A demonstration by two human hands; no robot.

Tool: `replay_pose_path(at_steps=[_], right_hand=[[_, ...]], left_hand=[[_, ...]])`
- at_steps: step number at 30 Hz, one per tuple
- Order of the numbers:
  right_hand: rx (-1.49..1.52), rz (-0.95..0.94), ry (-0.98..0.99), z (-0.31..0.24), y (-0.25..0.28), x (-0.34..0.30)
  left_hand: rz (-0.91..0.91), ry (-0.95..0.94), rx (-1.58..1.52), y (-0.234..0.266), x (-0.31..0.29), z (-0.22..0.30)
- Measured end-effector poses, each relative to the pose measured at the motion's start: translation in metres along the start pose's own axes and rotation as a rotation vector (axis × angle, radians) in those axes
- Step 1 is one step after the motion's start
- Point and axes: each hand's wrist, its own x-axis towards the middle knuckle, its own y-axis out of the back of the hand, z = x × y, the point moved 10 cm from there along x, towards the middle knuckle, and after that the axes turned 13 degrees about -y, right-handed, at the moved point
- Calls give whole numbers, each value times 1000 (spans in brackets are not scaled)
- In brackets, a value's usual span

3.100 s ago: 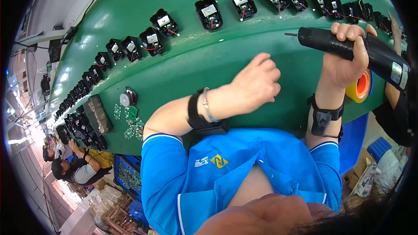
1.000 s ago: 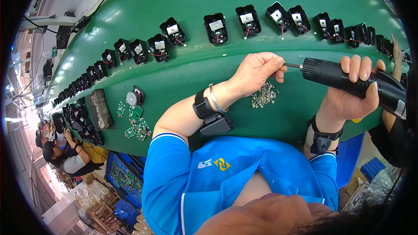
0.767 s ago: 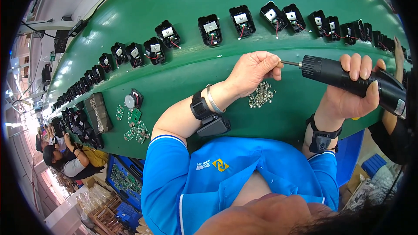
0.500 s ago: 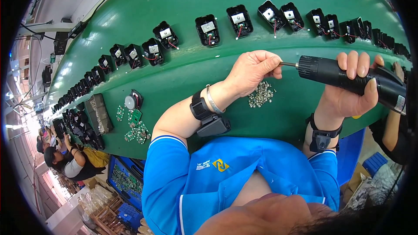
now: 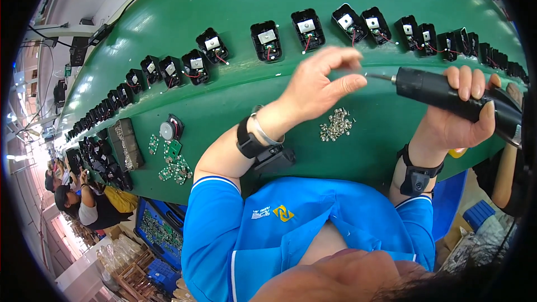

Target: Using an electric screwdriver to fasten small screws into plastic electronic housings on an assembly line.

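My right hand (image 5: 456,120) is wrapped round a black electric screwdriver (image 5: 428,86), held level above the green bench with its thin bit pointing left. Just off the bit's tip is my left hand (image 5: 319,84), its thumb and fingers parted and slightly blurred, with nothing visible between them. Below that hand, a small heap of silver screws (image 5: 337,125) lies on the bench. Beyond both hands stand open black plastic housings (image 5: 309,29), each with a white-metal plate inside and several with red wires trailing out.
More housings (image 5: 114,100) curve along both sides of the green bench (image 5: 235,106). At left lie green circuit boards (image 5: 176,168), a round speaker (image 5: 168,130) and a dark tray of small parts (image 5: 126,145). Blue bins stand below the bench edge. Other people sit at far left; another person's arm (image 5: 506,173) is at right.
My left hand has come away from the screwdriver's bit and its fingers have spread apart. The screwdriver has shifted slightly to the right in my right hand.
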Motion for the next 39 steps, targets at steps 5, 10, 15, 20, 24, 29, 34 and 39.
replay_pose_path(at_steps=[5, 10, 15, 20, 24, 29, 34, 39], right_hand=[[-147, 87, 119, 0, 3, 21], [-208, 91, 132, 25, 10, 38], [-312, 93, 181, 34, 14, 47], [-322, 97, 200, 45, 15, 51], [-329, 89, 203, 50, 18, 51], [-326, 73, 204, 55, 16, 52], [-327, 65, 196, 58, 17, 52], [-363, 1, 221, 59, 9, 50]], left_hand=[[-47, -257, 928, 4, 37, 21], [-117, -71, 1035, -5, 46, -19], [-96, -166, 976, -7, 46, -26], [-63, -238, 825, -6, 44, -27], [-50, -273, 837, -8, 44, -24], [-44, -288, 854, -7, 43, -23], [-37, -295, 856, -8, 43, -22], [-40, -291, 855, -8, 43, -23]])
